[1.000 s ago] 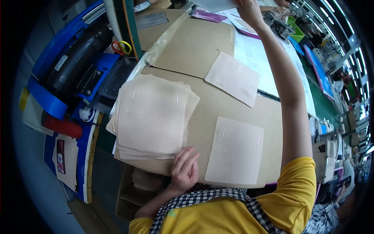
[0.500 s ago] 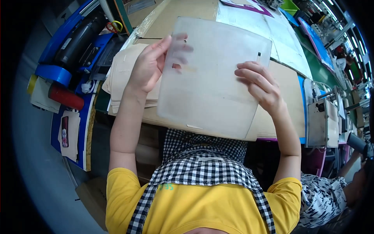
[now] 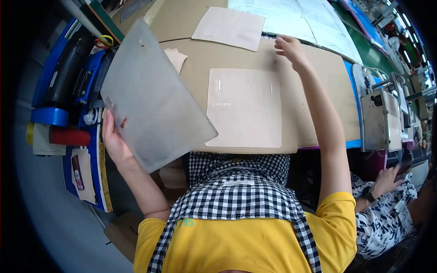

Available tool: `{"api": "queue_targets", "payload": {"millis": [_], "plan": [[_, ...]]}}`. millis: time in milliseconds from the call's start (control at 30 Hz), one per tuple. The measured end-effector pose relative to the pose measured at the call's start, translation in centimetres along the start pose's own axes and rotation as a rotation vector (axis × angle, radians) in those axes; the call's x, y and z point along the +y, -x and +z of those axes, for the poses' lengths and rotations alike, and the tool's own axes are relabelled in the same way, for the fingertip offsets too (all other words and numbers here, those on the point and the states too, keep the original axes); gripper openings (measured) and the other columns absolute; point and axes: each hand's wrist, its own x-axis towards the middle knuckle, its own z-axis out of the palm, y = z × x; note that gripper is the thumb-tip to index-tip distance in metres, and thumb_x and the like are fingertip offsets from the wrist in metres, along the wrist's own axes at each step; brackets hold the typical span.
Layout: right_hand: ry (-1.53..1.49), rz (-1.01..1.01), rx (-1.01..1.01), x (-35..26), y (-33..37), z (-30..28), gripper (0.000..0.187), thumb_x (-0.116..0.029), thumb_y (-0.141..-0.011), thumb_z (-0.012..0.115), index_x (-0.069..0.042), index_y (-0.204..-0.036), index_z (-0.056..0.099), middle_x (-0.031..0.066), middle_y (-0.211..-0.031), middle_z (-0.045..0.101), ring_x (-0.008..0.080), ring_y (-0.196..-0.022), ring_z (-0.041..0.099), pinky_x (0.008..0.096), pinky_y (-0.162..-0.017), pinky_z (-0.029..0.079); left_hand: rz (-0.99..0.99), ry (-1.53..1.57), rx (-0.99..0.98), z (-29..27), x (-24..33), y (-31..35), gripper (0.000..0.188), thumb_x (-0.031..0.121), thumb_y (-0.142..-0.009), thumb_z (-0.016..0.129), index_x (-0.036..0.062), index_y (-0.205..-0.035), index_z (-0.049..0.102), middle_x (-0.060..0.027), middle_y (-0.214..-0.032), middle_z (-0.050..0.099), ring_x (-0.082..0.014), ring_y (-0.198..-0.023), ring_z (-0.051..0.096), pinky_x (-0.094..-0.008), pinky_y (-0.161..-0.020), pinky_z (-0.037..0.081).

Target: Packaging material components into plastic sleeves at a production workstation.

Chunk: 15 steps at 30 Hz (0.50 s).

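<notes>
My left hand (image 3: 117,144) grips the lower left edge of a frosted translucent plastic sheet (image 3: 157,95), its fingers partly behind it. Small cut-outs show in the sheet, which is tilted at the table's left side. A pale pinkish panel (image 3: 244,120) with two slots and a small printed mark lies flat at the near edge of the cardboard. Farther off lies a second pale panel (image 3: 230,28). Close to that panel's right side my right hand (image 3: 290,51) is raised, fingers loosely bent and apart, with nothing seen in it.
More pale pieces (image 3: 176,60) are partly hidden behind the plastic sheet. Brown cardboard (image 3: 318,104) covers the table. A metal device (image 3: 381,120) stands at the right edge, near a seated co-worker (image 3: 382,214). Scissors (image 3: 104,42) and a red roll (image 3: 69,135) are at left.
The plastic sheet has swung left and tilted in my left hand. My right hand has let go of it and moved up and away. The pale panels have come into view.
</notes>
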Motion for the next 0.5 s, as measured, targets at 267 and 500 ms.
{"api": "queue_targets", "payload": {"millis": [267, 500], "plan": [[-0.304, 0.343, 0.073, -2.2, -9.8, 4.4, 0.026, -0.011, -0.096, 0.044, 0.01, -0.101, 0.058, 0.0182, -0.089, 0.062, 0.0271, -0.076, 0.065, 0.0361, -0.067, 0.059, -0.096, 0.019, 0.02, -1.5, -0.3, 1.9, 0.038, 0.024, -0.101, 0.043, 0.0046, -0.133, 0.05, -0.0126, -0.12, 0.062, -0.0186, -0.098, 0.064, -0.0285, -0.083, 0.053], [-0.436, 0.29, 0.349, -4.2, -7.3, 3.5, 0.022, -0.009, -0.093, 0.048, 0.009, -0.098, 0.06, 0.0163, -0.082, 0.062, 0.025, -0.069, 0.063, 0.0326, -0.059, 0.056, -0.164, 0.028, -0.109, -1.6, -1.9, -0.4, 0.037, 0.023, -0.101, 0.043, 0.0042, -0.132, 0.051, -0.013, -0.12, 0.062, -0.0194, -0.1, 0.064, -0.0291, -0.083, 0.054]]}}
